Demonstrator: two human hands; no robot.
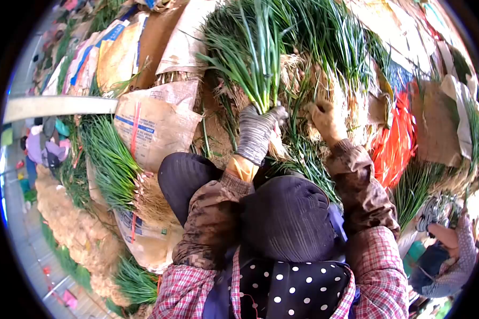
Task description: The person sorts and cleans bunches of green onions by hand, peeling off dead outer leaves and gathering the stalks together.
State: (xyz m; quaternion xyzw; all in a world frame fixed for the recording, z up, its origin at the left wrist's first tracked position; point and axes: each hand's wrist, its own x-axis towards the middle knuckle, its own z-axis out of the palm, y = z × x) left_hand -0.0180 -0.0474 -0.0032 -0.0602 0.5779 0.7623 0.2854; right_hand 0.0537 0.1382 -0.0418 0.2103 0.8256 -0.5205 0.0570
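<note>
My left hand, in a grey striped glove, is closed around the stem ends of a bunch of green onions. Their long leaves fan out away from me, and pale roots show below the grip. To the right, my right hand wears a tan glove, with its fingers curled together over the rooty stems. Whether a thin stalk is pinched in them I cannot make out. Just beyond it lies a large heap of green onions, with straw-coloured roots towards me. Loose green leaves lie beneath both hands.
At left, a tied bunch of green onions lies beside a printed paper sack. Bright red plastic ties hang at the right. A co-worker sits at lower right. A pale bar crosses the left side.
</note>
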